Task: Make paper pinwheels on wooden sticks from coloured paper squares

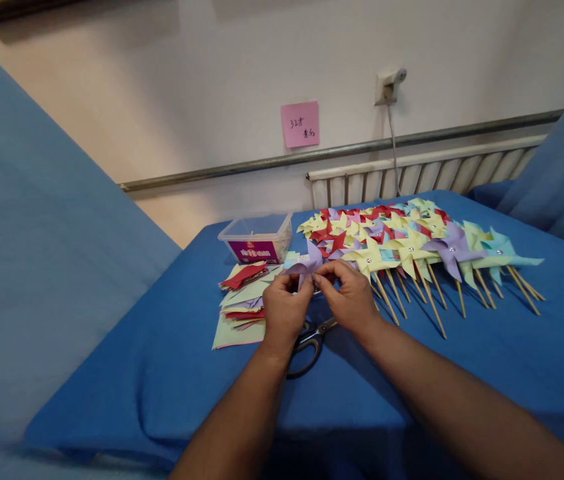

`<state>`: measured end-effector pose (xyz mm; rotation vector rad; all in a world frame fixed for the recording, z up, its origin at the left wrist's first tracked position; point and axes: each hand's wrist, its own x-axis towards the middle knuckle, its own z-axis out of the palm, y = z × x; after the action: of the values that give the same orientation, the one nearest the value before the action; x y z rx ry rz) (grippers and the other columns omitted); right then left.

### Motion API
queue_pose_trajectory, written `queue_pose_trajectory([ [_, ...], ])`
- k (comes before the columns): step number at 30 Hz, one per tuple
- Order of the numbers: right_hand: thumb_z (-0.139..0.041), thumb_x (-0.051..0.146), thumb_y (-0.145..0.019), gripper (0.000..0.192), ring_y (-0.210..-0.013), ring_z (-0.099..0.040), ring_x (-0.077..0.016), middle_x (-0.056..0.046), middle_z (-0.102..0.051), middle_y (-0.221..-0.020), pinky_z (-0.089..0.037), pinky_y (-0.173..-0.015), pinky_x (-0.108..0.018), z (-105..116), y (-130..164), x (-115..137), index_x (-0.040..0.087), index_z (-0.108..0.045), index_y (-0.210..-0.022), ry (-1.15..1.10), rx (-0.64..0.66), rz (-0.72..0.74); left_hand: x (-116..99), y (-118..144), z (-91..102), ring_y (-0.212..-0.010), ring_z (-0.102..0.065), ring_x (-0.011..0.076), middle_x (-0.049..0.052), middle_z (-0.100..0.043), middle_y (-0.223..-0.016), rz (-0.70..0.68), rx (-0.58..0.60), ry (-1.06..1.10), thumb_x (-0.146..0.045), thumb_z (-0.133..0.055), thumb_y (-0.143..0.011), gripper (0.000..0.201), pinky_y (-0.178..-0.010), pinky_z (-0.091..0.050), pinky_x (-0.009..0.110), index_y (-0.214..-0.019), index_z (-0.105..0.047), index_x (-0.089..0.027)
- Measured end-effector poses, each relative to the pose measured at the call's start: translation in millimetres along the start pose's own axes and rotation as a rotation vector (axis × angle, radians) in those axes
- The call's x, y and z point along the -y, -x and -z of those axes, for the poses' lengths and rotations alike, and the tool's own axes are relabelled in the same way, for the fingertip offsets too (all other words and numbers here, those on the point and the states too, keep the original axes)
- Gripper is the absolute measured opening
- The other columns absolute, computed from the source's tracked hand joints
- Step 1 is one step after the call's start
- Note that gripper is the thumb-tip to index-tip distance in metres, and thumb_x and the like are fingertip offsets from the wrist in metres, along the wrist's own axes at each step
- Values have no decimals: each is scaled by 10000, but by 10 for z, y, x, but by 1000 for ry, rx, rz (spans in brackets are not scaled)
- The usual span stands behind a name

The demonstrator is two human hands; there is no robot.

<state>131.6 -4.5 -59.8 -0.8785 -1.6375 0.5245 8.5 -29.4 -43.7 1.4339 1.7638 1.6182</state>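
Note:
Between my two hands is a purple paper pinwheel [309, 260], its blades curled up above my fingers. My left hand [286, 303] is closed on its left side, thumb pressed near the middle. From the right, my right hand [349, 297] pinches the paper with thumb and forefinger. Fingers cover the pinwheel's centre, so I cannot tell whether a pin or stick is there. Dark-handled scissors [309, 347] lie on the table just below my hands, partly hidden by the left wrist.
Finished pinwheels on sticks [412, 250] lie in rows at the right. Stacked coloured paper pieces [245, 300] are on the left, before a clear plastic tub [257, 230]. A blue cloth [162, 373] covers the table. A radiator [427, 167] and socket [386, 89] are behind.

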Motion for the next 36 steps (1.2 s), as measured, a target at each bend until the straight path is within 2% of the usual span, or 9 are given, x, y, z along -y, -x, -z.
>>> queue_pose_trajectory([
  [12, -583, 229, -850, 74, -731, -584, -173, -12, -636, -766, -450, -719, -313, 0, -13, 6, 218, -634, -797, 1, 10, -18, 17, 10, 13, -614, -597, 139, 7, -676, -670, -56, 37, 0, -282, -676, -709, 132, -596, -446, 230, -763, -699, -164],
  [14, -589, 225, -840, 70, -772, -593, -179, -23, -632, -800, -462, -744, -317, -5, -25, 0, 217, -635, -789, -16, -4, -14, 17, 13, 13, -624, -606, 141, 4, -681, -680, -56, 45, 25, -278, -677, -711, 140, -604, -451, 230, -790, -702, -165],
  [18, -617, 249, -810, 49, -986, -599, -214, -62, -638, -1000, -461, -883, -359, -24, -39, -29, 216, -635, -779, -67, -48, -28, 12, 9, 11, -627, -601, 137, 1, -681, -690, -49, 57, 91, -274, -688, -705, 166, -608, -452, 226, -822, -705, -158],
  [20, -620, 271, -807, 53, -933, -614, -207, -47, -651, -948, -472, -863, -364, -45, -33, -47, 218, -625, -805, -123, -24, -86, 9, 5, 10, -624, -597, 134, -1, -678, -687, -42, 58, 102, -271, -692, -699, 165, -604, -449, 223, -816, -706, -156],
  [23, -652, 293, -778, 194, -805, -621, -179, -18, -652, -861, -499, -775, -335, -88, -17, -74, 217, -593, -946, -259, -27, -197, 9, 2, 10, -614, -591, 132, -6, -670, -669, -20, 58, 104, -274, -698, -689, 149, -594, -445, 221, -785, -704, -159],
  [27, -685, 278, -744, 536, -818, -641, -175, -22, -672, -887, -519, -774, -336, -131, -21, -107, 216, -479, -1235, -446, -37, -259, 17, 0, 4, -612, -583, 126, -7, -666, -678, 4, 72, 144, -291, -707, -686, 171, -587, -439, 217, -800, -702, -163],
  [29, -683, 297, -747, 459, -820, -648, -182, -33, -689, -893, -528, -759, -335, -128, -36, -112, 208, -540, -1174, -488, 3, -274, 14, 2, 2, -588, -566, 119, -14, -648, -653, 22, 74, 147, -297, -710, -679, 166, -570, -430, 214, -776, -695, -163],
  [32, -673, 339, -752, 216, -787, -647, -183, -30, -700, -855, -531, -735, -326, -104, -63, -105, 195, -641, -909, -504, 78, -278, -3, 7, 3, -542, -535, 109, -26, -618, -611, 48, 77, 162, -297, -713, -660, 161, -536, -414, 210, -751, -686, -167],
  [36, -690, 358, -734, 182, -716, -624, -166, 3, -675, -753, -523, -688, -300, -89, -79, -91, 200, -645, -812, -542, 69, -297, -29, 14, 11, -534, -533, 107, -27, -617, -603, 62, 111, 210, -284, -713, -653, 167, -523, -413, 208, -770, -684, -168],
])
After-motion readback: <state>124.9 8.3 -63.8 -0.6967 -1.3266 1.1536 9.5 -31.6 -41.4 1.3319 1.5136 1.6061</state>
